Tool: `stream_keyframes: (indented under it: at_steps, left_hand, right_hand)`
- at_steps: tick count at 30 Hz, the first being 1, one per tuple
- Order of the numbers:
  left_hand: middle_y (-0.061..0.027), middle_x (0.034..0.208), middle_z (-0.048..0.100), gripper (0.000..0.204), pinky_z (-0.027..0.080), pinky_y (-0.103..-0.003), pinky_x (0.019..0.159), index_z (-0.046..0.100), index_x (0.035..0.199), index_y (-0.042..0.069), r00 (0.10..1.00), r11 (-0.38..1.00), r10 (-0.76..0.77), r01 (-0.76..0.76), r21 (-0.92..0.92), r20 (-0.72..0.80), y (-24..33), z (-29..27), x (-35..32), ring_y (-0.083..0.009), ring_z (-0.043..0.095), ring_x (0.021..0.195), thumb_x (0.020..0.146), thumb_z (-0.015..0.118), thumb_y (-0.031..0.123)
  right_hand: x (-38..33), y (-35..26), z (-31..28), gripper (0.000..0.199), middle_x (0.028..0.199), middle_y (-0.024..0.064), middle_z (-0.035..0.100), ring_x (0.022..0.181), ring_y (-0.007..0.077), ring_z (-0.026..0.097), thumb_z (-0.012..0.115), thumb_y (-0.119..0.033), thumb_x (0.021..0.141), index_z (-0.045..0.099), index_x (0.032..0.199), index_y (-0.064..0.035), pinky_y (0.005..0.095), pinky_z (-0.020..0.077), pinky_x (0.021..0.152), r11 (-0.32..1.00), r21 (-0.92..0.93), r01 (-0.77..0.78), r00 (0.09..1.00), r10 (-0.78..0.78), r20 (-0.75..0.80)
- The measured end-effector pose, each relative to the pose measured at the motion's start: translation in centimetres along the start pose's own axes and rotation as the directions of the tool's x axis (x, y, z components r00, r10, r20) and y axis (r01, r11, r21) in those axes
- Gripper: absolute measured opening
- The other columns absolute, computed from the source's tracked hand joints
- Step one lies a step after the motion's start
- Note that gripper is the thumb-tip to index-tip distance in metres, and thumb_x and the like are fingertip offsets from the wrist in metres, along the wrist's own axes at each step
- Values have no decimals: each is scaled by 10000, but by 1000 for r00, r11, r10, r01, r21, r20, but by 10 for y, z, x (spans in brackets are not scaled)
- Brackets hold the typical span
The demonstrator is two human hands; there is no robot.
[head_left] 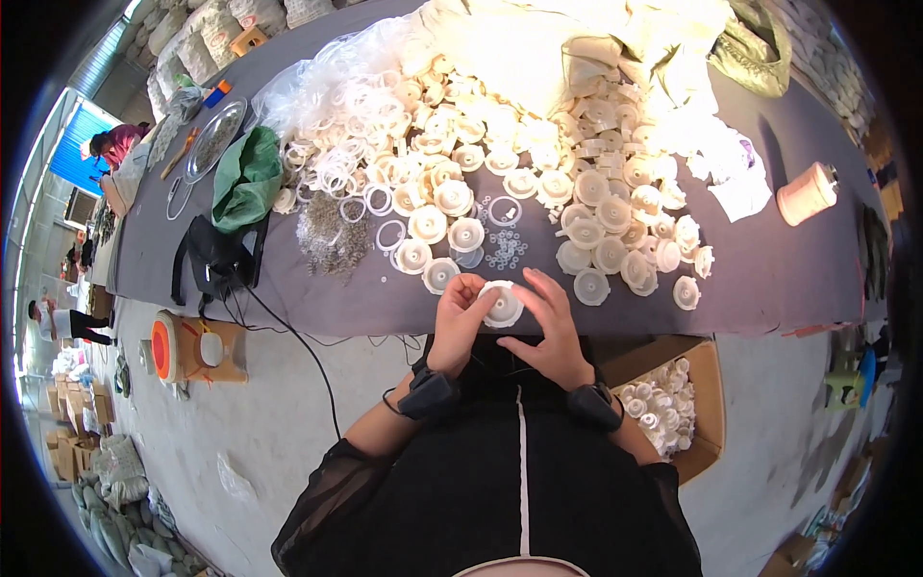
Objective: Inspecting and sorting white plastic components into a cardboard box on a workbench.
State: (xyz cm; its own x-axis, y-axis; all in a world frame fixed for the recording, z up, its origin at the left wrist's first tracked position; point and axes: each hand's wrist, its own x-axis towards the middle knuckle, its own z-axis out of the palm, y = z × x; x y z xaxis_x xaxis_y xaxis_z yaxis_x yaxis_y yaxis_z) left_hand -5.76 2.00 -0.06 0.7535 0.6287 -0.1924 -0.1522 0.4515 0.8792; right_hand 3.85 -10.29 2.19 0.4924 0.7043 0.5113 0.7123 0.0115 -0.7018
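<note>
Just off the table's near edge, my left hand (460,324) pinches a round white plastic cap (501,306) with a small hole at its centre. My right hand (550,332) is beside the cap's right rim, fingers spread and thumb apart; I cannot tell whether a fingertip touches it. Similar caps (466,235) lie just beyond my hands, with more caps (609,254) heaped to the right. White rings (378,199), tiny clear rings (507,252) and a pile of small metal-looking parts (332,234) sit on the table near them.
A cardboard box (710,409) of white parts stands below the table at right. On the grey table (769,279) are a green bag (247,180), a black bag (216,255) with a cable, a metal tray (213,142) and a pinkish cylinder (808,195). Other people are far left.
</note>
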Motion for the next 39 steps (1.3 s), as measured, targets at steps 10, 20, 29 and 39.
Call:
stream_keyframes:
  at_steps: [10,20,29,39]
  left_hand:
    - [-70,807,596,68,453,-310,597,614,780,38,810,125,366,-531,838,459,23,9,92,-232,585,660,759,622,103]
    - [-97,705,533,41,455,-375,648,575,652,56,775,-330,207,-519,788,597,9,8,145,-270,551,721,655,603,85]
    - [-15,730,575,76,432,-228,573,569,717,35,928,351,167,-372,859,333,32,14,130,-102,548,620,727,644,45]
    - [-36,811,607,92,452,-209,645,624,865,-1,865,701,332,-493,516,376,32,30,80,-75,553,715,776,617,-26]
  right_hand:
    - [-13,46,-1,179,877,53,621,780,86,569,593,-123,844,597,962,11,231,461,680,615,643,-456,775,629,-52]
    - [-11,57,-15,248,943,84,634,809,148,616,482,-217,909,570,1025,-16,254,476,671,104,892,-439,686,680,258]
    - [-9,61,-8,223,920,61,635,811,129,613,492,-201,904,578,1007,-22,245,474,680,105,882,-459,657,708,258]
    - [-3,56,0,226,925,33,635,813,104,607,514,-224,896,586,1009,-41,232,475,671,145,851,-505,612,755,235]
